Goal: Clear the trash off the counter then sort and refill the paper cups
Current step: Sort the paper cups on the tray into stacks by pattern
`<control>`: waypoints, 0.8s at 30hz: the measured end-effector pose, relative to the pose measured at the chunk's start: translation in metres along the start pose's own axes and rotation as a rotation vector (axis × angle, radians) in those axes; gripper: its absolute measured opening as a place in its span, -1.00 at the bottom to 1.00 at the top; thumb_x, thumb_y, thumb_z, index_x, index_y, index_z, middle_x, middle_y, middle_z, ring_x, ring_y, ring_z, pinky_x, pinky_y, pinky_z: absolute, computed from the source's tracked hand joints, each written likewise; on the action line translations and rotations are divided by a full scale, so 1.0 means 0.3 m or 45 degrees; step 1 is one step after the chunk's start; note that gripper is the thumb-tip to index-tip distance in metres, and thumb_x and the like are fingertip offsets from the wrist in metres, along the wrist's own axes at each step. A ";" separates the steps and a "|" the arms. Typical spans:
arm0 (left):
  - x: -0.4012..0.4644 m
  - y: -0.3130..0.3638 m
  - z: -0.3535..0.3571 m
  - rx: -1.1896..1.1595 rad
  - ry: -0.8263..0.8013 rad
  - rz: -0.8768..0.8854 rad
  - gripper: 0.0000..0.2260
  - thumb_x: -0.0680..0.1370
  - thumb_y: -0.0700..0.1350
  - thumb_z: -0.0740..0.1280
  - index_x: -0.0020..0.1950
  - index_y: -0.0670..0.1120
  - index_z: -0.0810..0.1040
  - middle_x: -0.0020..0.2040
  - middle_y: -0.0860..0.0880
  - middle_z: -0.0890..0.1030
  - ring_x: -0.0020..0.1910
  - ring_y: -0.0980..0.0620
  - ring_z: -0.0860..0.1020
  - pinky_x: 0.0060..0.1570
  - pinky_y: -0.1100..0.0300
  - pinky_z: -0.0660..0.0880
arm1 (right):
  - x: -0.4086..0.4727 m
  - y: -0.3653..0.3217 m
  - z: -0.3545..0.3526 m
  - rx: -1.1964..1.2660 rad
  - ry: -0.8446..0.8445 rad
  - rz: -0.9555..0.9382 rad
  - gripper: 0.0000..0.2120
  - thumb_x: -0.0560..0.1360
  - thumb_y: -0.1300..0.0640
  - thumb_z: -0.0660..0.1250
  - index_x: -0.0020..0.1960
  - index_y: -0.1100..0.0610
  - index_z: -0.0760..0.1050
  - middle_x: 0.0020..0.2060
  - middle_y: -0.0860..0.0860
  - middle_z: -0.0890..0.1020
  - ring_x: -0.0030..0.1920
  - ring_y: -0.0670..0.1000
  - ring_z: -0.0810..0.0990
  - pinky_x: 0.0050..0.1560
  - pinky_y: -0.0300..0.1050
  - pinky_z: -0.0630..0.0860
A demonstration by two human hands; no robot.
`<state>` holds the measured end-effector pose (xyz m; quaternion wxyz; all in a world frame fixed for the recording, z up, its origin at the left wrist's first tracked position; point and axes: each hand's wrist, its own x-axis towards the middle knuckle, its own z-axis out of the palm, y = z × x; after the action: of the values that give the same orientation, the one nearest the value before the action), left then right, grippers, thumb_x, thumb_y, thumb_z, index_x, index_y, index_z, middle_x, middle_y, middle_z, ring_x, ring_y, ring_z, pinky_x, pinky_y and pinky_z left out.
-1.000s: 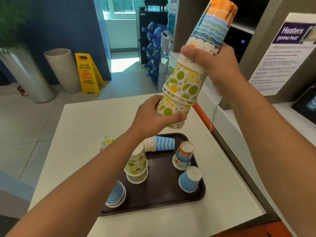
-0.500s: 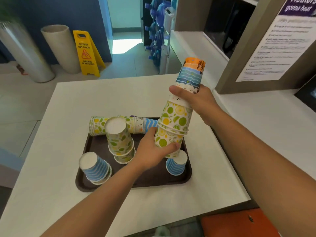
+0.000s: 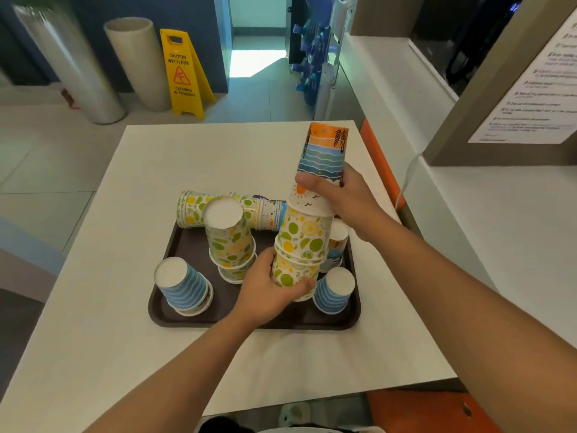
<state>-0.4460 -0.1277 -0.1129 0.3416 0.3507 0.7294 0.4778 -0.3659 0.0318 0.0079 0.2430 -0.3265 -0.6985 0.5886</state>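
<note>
Near the centre of the frame you hold a tall upside-down stack of paper cups (image 3: pixel 304 245) over the dark tray (image 3: pixel 351 320) on the white counter (image 3: pixel 125 323). Your left hand (image 3: pixel 268 295) has its fingers clamped round the stack's lowest lime-print cup; your right hand (image 3: pixel 340 198) has its fingers wrapped round the beach-print cup on top. A lime-print stack (image 3: pixel 229 239) and a blue-striped cup (image 3: pixel 181 284) stand inverted at the tray's left, another striped cup (image 3: pixel 334 290) at lower right, and more cups (image 3: pixel 193 209) lie sideways along its upper edge.
</note>
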 end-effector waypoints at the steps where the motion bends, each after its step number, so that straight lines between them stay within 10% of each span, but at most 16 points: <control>1: 0.002 -0.011 -0.004 -0.005 0.007 -0.010 -0.36 0.19 0.19 0.57 0.21 0.12 0.46 0.12 0.15 0.62 0.07 0.21 0.61 0.08 0.11 0.59 | -0.001 0.009 0.009 -0.022 -0.026 0.002 -0.59 0.41 -0.04 0.48 0.21 -0.03 0.49 0.08 -0.09 0.66 0.06 -0.11 0.65 0.10 -0.15 0.57; 15: 0.011 -0.077 -0.040 0.093 -0.052 -0.085 -0.36 0.28 0.01 0.61 0.27 0.12 0.39 0.17 0.19 0.55 0.10 0.29 0.52 -0.03 0.41 0.42 | 0.033 -0.041 -0.007 0.185 0.218 -0.147 -0.77 0.45 0.05 0.46 0.09 -0.06 0.53 0.08 -0.02 0.68 0.07 -0.06 0.67 0.11 -0.11 0.59; 24: 0.016 -0.070 -0.053 0.015 -0.050 -0.121 -0.33 0.33 -0.01 0.60 0.30 0.19 0.30 0.16 0.29 0.47 0.13 0.25 0.48 0.12 0.30 0.37 | -0.015 0.134 -0.131 -0.018 0.467 -0.056 -0.37 0.31 0.08 0.60 0.28 0.17 0.41 0.13 -0.02 0.62 0.06 -0.18 0.63 0.06 -0.22 0.59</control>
<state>-0.4655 -0.1370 -0.1283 0.3760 0.3270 0.7411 0.4498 -0.3275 0.0582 -0.0239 0.3770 -0.4147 -0.6536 0.5087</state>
